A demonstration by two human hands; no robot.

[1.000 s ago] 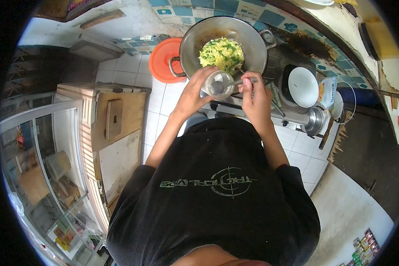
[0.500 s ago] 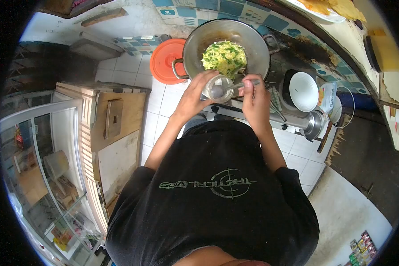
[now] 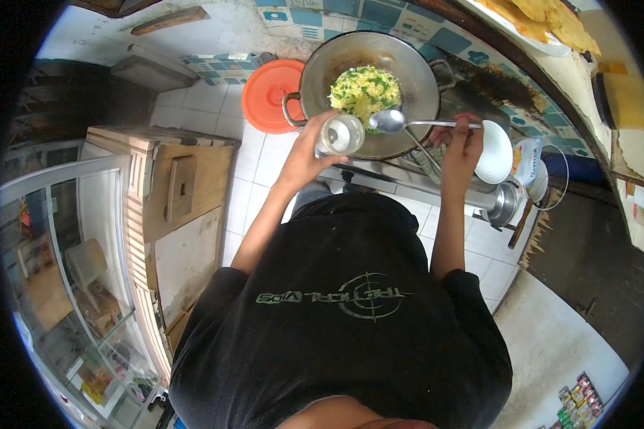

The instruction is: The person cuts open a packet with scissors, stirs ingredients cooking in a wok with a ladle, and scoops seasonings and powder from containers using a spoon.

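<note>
Tiled wall behind wok (image 3: 422, 79); 2 hands near.

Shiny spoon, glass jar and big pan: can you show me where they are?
Shiny spoon (image 3: 388, 121): head view, on its bowl.
Glass jar (image 3: 341, 135): head view, on its open top.
Big pan (image 3: 418, 86): head view, on its inner wall.

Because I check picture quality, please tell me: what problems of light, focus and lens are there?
Head view: wide-lens distortion curves the wall tiles, with a black rim around; the spoon has glare; the upper left is dim; packets at lower right are too soft to read.
</note>
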